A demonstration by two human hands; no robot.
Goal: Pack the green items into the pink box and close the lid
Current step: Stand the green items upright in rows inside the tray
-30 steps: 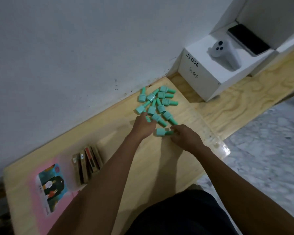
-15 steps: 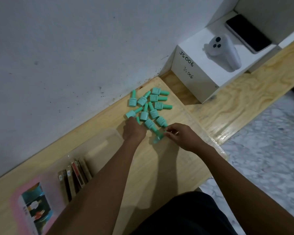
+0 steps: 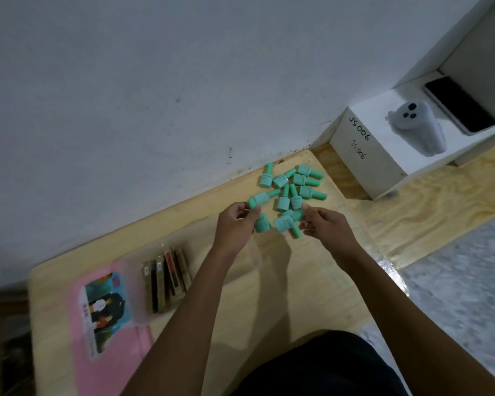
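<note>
Several green bottles (image 3: 293,185) lie in a loose pile on the wooden table (image 3: 269,287) near the wall. My left hand (image 3: 233,228) is curled on a green bottle (image 3: 262,223) at the pile's near left edge, its thumb touching another bottle (image 3: 258,199). My right hand (image 3: 330,228) pinches the cap of a green bottle (image 3: 284,222), lifted slightly above one more (image 3: 295,233). The pink box (image 3: 109,347) lies at the table's near left, with a picture card (image 3: 105,307) on it.
A row of brown flat packs (image 3: 166,278) stands beside the pink box. At the right, a white box marked JS 006 (image 3: 363,167) carries a grey device (image 3: 419,131) and a black phone (image 3: 460,105). The table's edge (image 3: 395,281) drops to a speckled floor.
Both hands have closed on bottles at the near side of the pile and lifted them a little. The view has shifted, so the pink box shows more fully.
</note>
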